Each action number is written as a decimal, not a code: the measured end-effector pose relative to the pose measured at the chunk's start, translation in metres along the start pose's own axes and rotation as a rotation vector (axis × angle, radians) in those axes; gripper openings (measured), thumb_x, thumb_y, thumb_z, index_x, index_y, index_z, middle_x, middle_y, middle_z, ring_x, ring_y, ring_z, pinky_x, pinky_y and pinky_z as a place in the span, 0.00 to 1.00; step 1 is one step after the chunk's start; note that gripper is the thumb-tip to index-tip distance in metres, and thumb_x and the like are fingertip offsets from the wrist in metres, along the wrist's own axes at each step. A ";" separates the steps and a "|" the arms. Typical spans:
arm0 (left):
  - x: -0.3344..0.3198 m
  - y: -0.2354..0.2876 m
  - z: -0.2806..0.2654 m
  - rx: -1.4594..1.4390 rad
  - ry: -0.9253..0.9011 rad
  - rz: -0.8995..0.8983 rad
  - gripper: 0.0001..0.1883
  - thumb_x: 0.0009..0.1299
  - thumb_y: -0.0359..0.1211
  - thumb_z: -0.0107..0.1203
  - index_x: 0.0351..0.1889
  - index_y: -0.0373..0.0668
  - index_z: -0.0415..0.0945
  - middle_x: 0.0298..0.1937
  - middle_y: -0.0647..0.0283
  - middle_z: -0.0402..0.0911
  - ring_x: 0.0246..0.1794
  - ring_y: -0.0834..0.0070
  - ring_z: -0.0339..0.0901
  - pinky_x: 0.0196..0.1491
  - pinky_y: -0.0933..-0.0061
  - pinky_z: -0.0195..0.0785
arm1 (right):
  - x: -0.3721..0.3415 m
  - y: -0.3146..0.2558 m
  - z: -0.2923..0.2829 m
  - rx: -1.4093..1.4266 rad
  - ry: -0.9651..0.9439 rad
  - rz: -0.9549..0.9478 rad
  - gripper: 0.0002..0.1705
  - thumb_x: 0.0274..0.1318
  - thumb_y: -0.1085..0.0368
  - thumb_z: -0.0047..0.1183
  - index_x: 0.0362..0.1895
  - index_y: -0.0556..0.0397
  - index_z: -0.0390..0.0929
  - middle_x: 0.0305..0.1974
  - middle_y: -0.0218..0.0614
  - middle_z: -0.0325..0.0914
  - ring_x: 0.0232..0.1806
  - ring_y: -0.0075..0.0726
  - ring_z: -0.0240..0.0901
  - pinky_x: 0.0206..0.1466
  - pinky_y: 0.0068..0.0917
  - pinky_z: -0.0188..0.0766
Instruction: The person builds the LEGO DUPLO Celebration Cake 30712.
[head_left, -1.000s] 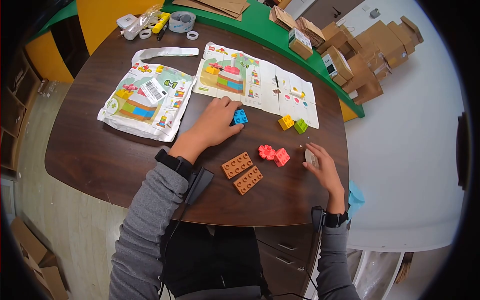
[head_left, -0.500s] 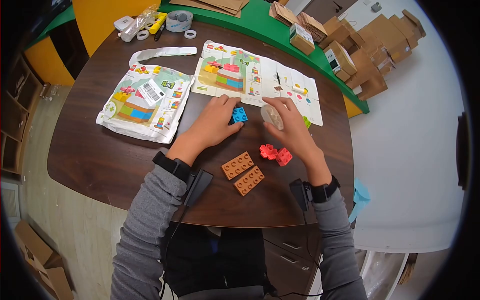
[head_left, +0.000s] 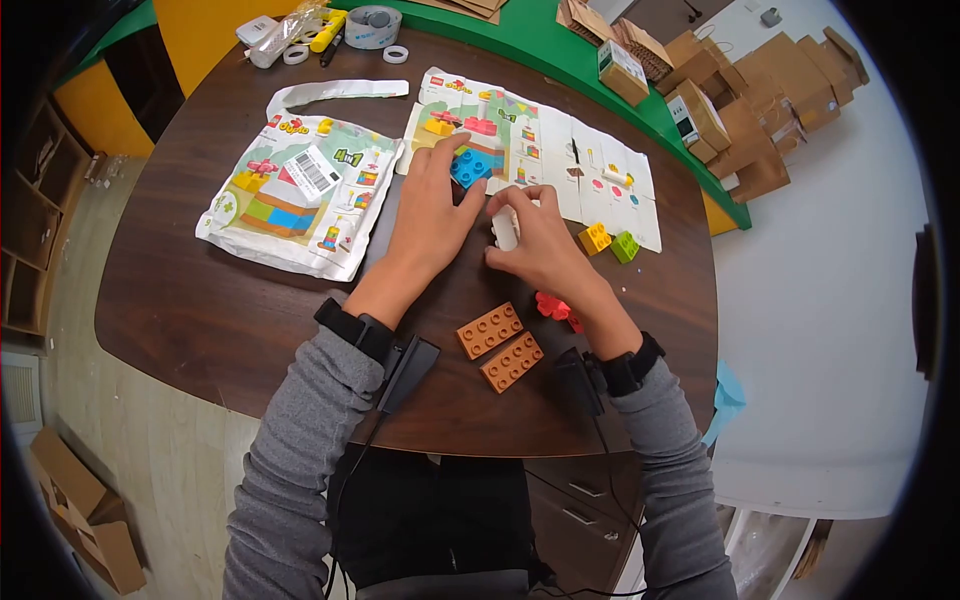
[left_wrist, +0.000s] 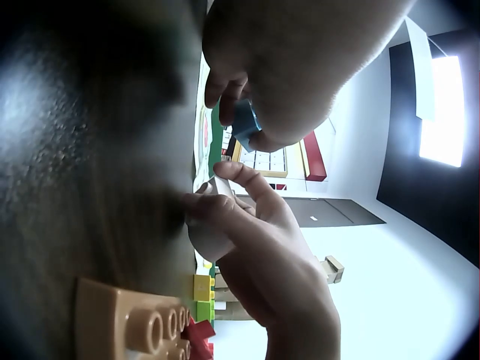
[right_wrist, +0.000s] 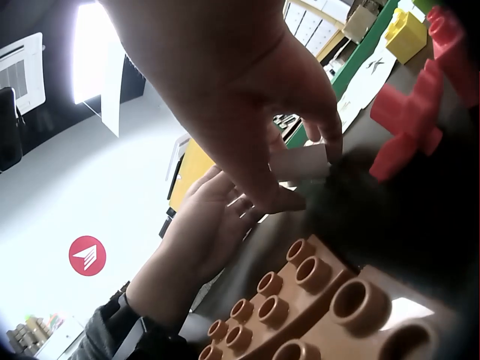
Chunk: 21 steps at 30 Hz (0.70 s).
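My left hand (head_left: 428,208) pinches a blue toy brick (head_left: 468,169) between thumb and fingers, over the lower edge of the instruction sheet (head_left: 592,150). In the left wrist view the blue brick (left_wrist: 244,126) is up off the table. Close by on the right, my right hand (head_left: 548,243) grips a white rounded brick (head_left: 506,231) on edge near the tabletop; it also shows in the right wrist view as a pale block (right_wrist: 300,163) between thumb and fingers. Two brown studded bricks (head_left: 490,331) lie side by side nearer the body. A red flower-shaped piece (head_left: 551,305) is partly under the right forearm.
Beyond the right hand lie a yellow brick (head_left: 595,238) and a green brick (head_left: 625,247). A white printed bag (head_left: 225,235) takes up the table's left side. Tape rolls (head_left: 372,27) and a yellow marker (head_left: 327,31) sit at the back left.
The right hand has come from the table's right side to beside the left hand, bringing the white brick and tilting it on edge. The left hand has lifted the blue brick and moved it forward.
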<state>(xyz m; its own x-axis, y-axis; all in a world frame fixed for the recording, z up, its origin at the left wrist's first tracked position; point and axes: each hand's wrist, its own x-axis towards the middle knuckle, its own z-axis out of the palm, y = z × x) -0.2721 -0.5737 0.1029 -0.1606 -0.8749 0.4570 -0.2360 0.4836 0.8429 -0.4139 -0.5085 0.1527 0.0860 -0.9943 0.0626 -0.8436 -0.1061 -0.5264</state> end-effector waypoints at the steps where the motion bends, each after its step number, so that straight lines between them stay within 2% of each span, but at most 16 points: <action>1: 0.000 0.003 -0.001 -0.039 0.017 -0.019 0.25 0.65 0.33 0.61 0.61 0.42 0.70 0.47 0.54 0.73 0.38 0.70 0.75 0.41 0.71 0.72 | 0.004 0.005 0.002 -0.003 0.015 -0.032 0.22 0.45 0.70 0.55 0.48 0.55 0.69 0.47 0.54 0.66 0.59 0.57 0.57 0.58 0.41 0.65; 3: 0.001 0.002 -0.002 -0.033 0.010 -0.014 0.26 0.65 0.33 0.61 0.62 0.44 0.70 0.46 0.55 0.73 0.37 0.70 0.75 0.41 0.72 0.72 | 0.010 0.011 0.004 -0.008 0.026 -0.067 0.22 0.46 0.70 0.55 0.49 0.54 0.68 0.46 0.54 0.67 0.57 0.57 0.59 0.57 0.41 0.66; 5: 0.001 0.001 -0.002 -0.031 0.003 -0.008 0.27 0.65 0.33 0.62 0.63 0.46 0.70 0.45 0.56 0.72 0.37 0.70 0.75 0.41 0.72 0.72 | 0.015 0.015 0.005 0.117 0.153 -0.014 0.19 0.53 0.64 0.56 0.49 0.52 0.69 0.49 0.49 0.67 0.49 0.48 0.69 0.50 0.37 0.71; 6: 0.001 0.002 -0.002 -0.022 -0.013 -0.010 0.27 0.65 0.33 0.62 0.63 0.46 0.70 0.44 0.56 0.72 0.36 0.70 0.74 0.42 0.72 0.72 | 0.017 0.017 0.006 0.116 0.151 -0.013 0.19 0.53 0.64 0.56 0.49 0.52 0.69 0.49 0.49 0.67 0.49 0.48 0.69 0.50 0.37 0.71; 8: 0.000 0.002 -0.002 -0.015 -0.034 -0.013 0.27 0.65 0.33 0.62 0.63 0.46 0.70 0.43 0.57 0.71 0.36 0.70 0.74 0.42 0.73 0.72 | 0.017 0.022 0.011 0.178 0.161 0.105 0.15 0.60 0.62 0.53 0.48 0.53 0.68 0.47 0.49 0.69 0.47 0.47 0.71 0.46 0.35 0.71; 9: 0.000 0.003 -0.002 -0.020 -0.032 -0.015 0.26 0.65 0.33 0.62 0.62 0.45 0.71 0.44 0.56 0.72 0.36 0.70 0.75 0.42 0.72 0.73 | 0.017 0.024 0.013 0.178 0.161 0.107 0.15 0.60 0.62 0.53 0.48 0.53 0.68 0.47 0.49 0.69 0.47 0.47 0.71 0.46 0.35 0.71; 11: 0.001 0.003 -0.003 -0.022 -0.029 -0.018 0.26 0.64 0.33 0.62 0.62 0.45 0.71 0.45 0.55 0.73 0.36 0.70 0.75 0.42 0.72 0.73 | 0.016 0.030 0.019 0.128 0.134 0.078 0.12 0.62 0.64 0.48 0.45 0.58 0.65 0.45 0.48 0.72 0.48 0.54 0.67 0.55 0.44 0.60; 12: 0.001 0.004 -0.003 -0.071 -0.033 -0.036 0.28 0.64 0.33 0.63 0.63 0.44 0.70 0.46 0.55 0.75 0.37 0.69 0.77 0.43 0.72 0.73 | 0.014 0.032 0.023 0.127 0.134 0.077 0.12 0.62 0.64 0.48 0.45 0.58 0.65 0.45 0.48 0.72 0.48 0.54 0.67 0.55 0.44 0.60; 14: 0.002 0.006 -0.003 -0.122 -0.034 -0.054 0.29 0.63 0.33 0.64 0.63 0.43 0.69 0.47 0.54 0.76 0.37 0.69 0.78 0.43 0.71 0.73 | 0.009 0.035 0.029 -0.143 0.228 -0.029 0.13 0.64 0.64 0.45 0.48 0.57 0.65 0.48 0.49 0.70 0.45 0.54 0.67 0.56 0.42 0.57; 18: 0.000 0.009 -0.002 -0.230 -0.139 -0.044 0.34 0.60 0.33 0.66 0.65 0.42 0.66 0.46 0.55 0.81 0.39 0.67 0.80 0.44 0.70 0.73 | 0.007 0.031 0.023 -0.220 0.357 -0.103 0.16 0.65 0.64 0.44 0.53 0.58 0.66 0.51 0.48 0.68 0.43 0.50 0.68 0.54 0.39 0.61; 20: 0.000 0.008 0.000 -0.248 -0.161 -0.021 0.35 0.59 0.34 0.67 0.65 0.41 0.65 0.45 0.56 0.82 0.40 0.67 0.80 0.44 0.69 0.73 | 0.007 0.022 0.012 0.366 0.311 0.005 0.20 0.67 0.60 0.45 0.58 0.57 0.66 0.54 0.46 0.66 0.44 0.42 0.69 0.51 0.34 0.66; 21: 0.000 0.006 0.000 -0.210 -0.156 0.040 0.37 0.57 0.34 0.68 0.65 0.42 0.65 0.45 0.56 0.82 0.41 0.66 0.80 0.45 0.68 0.73 | 0.007 0.020 0.008 0.365 0.311 0.007 0.20 0.67 0.60 0.45 0.58 0.57 0.66 0.54 0.46 0.66 0.44 0.42 0.69 0.51 0.34 0.66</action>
<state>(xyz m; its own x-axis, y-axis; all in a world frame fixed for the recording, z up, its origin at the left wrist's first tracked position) -0.2737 -0.5708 0.1083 -0.3157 -0.8322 0.4558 -0.0247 0.4875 0.8728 -0.4256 -0.5175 0.1355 -0.1286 -0.9514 0.2797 -0.5976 -0.1507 -0.7875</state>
